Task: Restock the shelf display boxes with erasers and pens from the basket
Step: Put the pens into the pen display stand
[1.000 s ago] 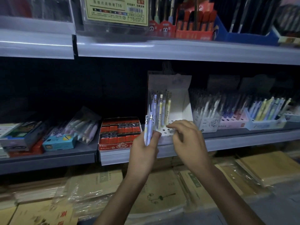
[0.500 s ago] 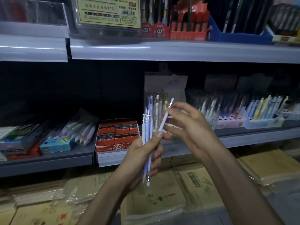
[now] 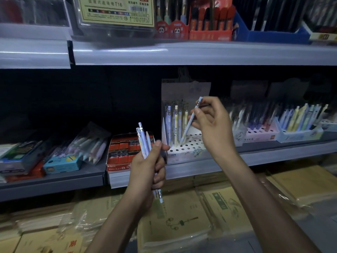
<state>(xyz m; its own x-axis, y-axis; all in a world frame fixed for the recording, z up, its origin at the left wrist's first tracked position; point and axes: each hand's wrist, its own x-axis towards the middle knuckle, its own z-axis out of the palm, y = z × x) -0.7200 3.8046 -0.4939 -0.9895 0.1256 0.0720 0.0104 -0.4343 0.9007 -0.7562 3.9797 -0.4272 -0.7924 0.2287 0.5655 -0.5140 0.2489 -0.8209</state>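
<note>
My left hand grips a bundle of pale blue and white pens upright in front of the middle shelf. My right hand pinches a single light-blue pen, tilted, its tip down at the perforated white tray of the white display box. Several pens stand in the back holes of that box. A red box of erasers sits just left of it. The basket is out of view.
More pen display boxes fill the shelf to the right. Packets and small boxes lie on the left shelf section. An upper shelf edge hangs above. Wrapped brown notebooks are stacked below.
My right hand drew one pen out of the bundle and carried it up and right to the white box. My left hand dropped slightly with the remaining pens.
</note>
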